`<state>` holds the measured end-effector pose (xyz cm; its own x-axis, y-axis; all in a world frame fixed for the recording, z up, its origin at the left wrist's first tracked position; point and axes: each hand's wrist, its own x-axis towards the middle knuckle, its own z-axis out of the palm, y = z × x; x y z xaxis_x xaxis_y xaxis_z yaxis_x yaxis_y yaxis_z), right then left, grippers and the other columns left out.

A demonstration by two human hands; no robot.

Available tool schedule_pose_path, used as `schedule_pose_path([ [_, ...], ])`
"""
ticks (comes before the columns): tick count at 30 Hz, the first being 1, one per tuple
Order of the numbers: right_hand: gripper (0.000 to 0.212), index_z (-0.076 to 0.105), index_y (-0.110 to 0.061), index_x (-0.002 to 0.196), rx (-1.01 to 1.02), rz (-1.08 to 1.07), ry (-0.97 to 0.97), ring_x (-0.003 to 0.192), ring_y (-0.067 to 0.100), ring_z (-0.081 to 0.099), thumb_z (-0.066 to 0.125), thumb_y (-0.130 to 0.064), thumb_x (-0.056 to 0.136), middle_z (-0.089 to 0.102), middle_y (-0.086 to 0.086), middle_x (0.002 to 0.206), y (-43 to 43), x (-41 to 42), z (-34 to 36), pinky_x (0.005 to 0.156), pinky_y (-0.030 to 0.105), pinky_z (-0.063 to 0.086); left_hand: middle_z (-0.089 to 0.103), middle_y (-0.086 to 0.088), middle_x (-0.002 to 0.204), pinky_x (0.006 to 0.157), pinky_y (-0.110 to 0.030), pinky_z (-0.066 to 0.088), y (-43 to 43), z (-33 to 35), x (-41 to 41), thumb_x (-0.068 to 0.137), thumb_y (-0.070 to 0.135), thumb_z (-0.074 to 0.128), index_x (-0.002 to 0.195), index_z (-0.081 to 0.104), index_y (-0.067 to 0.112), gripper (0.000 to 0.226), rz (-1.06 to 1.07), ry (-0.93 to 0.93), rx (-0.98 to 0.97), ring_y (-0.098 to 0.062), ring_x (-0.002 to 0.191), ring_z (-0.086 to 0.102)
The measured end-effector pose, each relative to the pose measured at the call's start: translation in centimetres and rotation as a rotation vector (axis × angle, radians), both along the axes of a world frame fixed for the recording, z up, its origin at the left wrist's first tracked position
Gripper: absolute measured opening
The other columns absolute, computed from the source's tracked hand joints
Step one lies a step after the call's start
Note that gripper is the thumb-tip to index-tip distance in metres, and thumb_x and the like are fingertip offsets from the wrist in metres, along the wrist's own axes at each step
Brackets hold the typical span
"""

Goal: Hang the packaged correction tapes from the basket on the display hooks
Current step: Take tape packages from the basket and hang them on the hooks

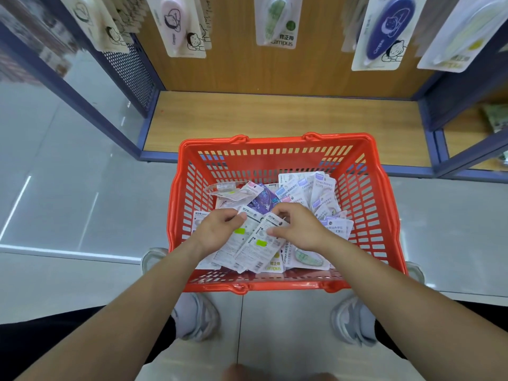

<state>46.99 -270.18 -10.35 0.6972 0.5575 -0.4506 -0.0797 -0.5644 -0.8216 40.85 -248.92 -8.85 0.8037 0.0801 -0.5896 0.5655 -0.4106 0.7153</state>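
Observation:
A red plastic basket (384,204) stands on the floor before the display, holding several packaged correction tapes (316,193) in a loose pile. Both my hands are inside it. My left hand (217,229) pinches the top of a white package (247,237) lying back side up. My right hand (299,229) pinches the top corner of a neighbouring white package (264,243) with a yellow-green sticker. Above, more packaged tapes (277,20) hang from the display's hooks against a wooden back panel; the hooks themselves are hidden behind the packages.
The display has a wooden bottom shelf (275,119) and blue metal frame posts (82,86) with a perforated side panel. Grey tiled floor surrounds the basket. My shoes (200,317) stand just behind the basket's near rim.

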Motion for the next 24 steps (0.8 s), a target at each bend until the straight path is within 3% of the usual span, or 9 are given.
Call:
schedule_pose_path([
  [3, 0.018, 0.064, -0.023, 0.084, 0.027, -0.056, 0.015, 0.094, 0.017, 0.067, 0.080, -0.015, 0.086, 0.070, -0.001, 0.095, 0.5, -0.1, -0.1, 0.091, 0.047, 0.053, 0.053, -0.004, 0.068, 0.062, -0.024, 0.042, -0.7, 0.6, 0.0, 0.095, 0.041, 0.069, 0.078, 0.065, 0.008, 0.037, -0.034, 0.034, -0.127, -0.011, 0.060, 0.052],
  [5, 0.016, 0.066, -0.022, 0.087, 0.067, -0.100, 0.056, 0.098, 0.013, 0.067, 0.080, -0.013, 0.087, 0.072, -0.002, 0.099, 0.8, -0.2, 0.1, 0.093, 0.043, 0.053, 0.078, 0.002, 0.089, 0.072, -0.022, 0.056, -0.9, 0.8, -0.2, 0.088, 0.022, 0.079, 0.097, 0.074, 0.016, 0.012, -0.034, 0.060, -0.231, -0.012, 0.081, 0.073],
  [8, 0.017, 0.068, -0.021, 0.093, 0.105, -0.156, 0.069, 0.098, 0.011, 0.067, 0.081, -0.014, 0.085, 0.072, -0.004, 0.102, 1.1, -0.2, 0.4, 0.094, 0.040, 0.052, 0.080, 0.003, 0.098, 0.076, -0.026, 0.060, -1.1, 0.2, -0.3, 0.084, 0.004, 0.081, 0.107, 0.073, 0.021, 0.029, -0.016, 0.060, -0.241, -0.015, 0.090, 0.077],
  [12, 0.037, 0.056, -0.028, 0.107, -0.031, -0.354, -0.176, 0.086, 0.009, 0.055, 0.084, -0.026, 0.082, 0.054, -0.014, 0.101, 1.3, -0.7, 0.1, 0.080, 0.031, 0.050, 0.079, -0.001, 0.104, 0.080, -0.035, 0.063, -1.0, -0.2, 0.1, 0.087, 0.004, 0.078, 0.112, 0.072, 0.016, 0.028, 0.129, 0.014, -0.210, -0.018, 0.092, 0.077],
  [14, 0.028, 0.057, -0.026, 0.104, -0.022, -0.392, -0.249, 0.081, 0.010, 0.054, 0.079, -0.026, 0.087, 0.055, -0.012, 0.098, 1.0, -0.8, 0.1, 0.074, 0.030, 0.049, 0.078, -0.004, 0.108, 0.084, -0.040, 0.063, -0.7, -0.5, 0.4, 0.087, 0.008, 0.079, 0.116, 0.071, 0.011, 0.030, 0.201, -0.014, -0.178, -0.018, 0.095, 0.076],
  [16, 0.019, 0.064, -0.026, 0.109, 0.046, -0.301, -0.154, 0.075, 0.009, 0.059, 0.073, -0.021, 0.093, 0.062, -0.009, 0.097, 1.2, -0.9, 0.4, 0.074, 0.029, 0.051, 0.078, -0.002, 0.107, 0.086, -0.040, 0.062, -0.5, -0.5, 0.6, 0.088, 0.011, 0.079, 0.116, 0.071, 0.010, 0.029, 0.269, -0.041, -0.164, -0.019, 0.096, 0.076],
  [20, 0.040, 0.058, -0.030, 0.138, 0.097, -0.177, -0.017, 0.097, 0.013, 0.067, 0.064, -0.032, 0.099, 0.058, -0.005, 0.124, 2.5, -1.9, 0.4, 0.092, 0.034, 0.054, 0.079, -0.001, 0.104, 0.088, -0.031, 0.059, -0.9, 0.0, 0.8, 0.090, 0.013, 0.077, 0.111, 0.074, 0.019, 0.022, 0.301, -0.052, -0.272, -0.018, 0.098, 0.075],
  [22, 0.042, 0.056, -0.031, 0.139, 0.104, -0.215, 0.045, 0.107, 0.014, 0.066, 0.063, -0.039, 0.098, 0.057, -0.005, 0.131, 2.8, -2.1, 0.4, 0.100, 0.038, 0.052, 0.078, -0.003, 0.104, 0.090, -0.029, 0.057, -1.1, 0.3, 0.9, 0.091, 0.016, 0.075, 0.113, 0.071, 0.017, 0.023, 0.344, -0.017, -0.333, -0.018, 0.100, 0.074],
  [24, 0.038, 0.058, -0.029, 0.129, 0.110, -0.275, 0.103, 0.107, 0.012, 0.065, 0.067, -0.044, 0.095, 0.059, -0.010, 0.125, 2.7, -1.9, 0.3, 0.099, 0.039, 0.052, 0.076, -0.005, 0.102, 0.091, -0.026, 0.056, -1.0, 0.7, 1.1, 0.094, 0.011, 0.070, 0.119, 0.068, 0.011, 0.025, 0.368, -0.002, -0.361, -0.018, 0.101, 0.072],
])
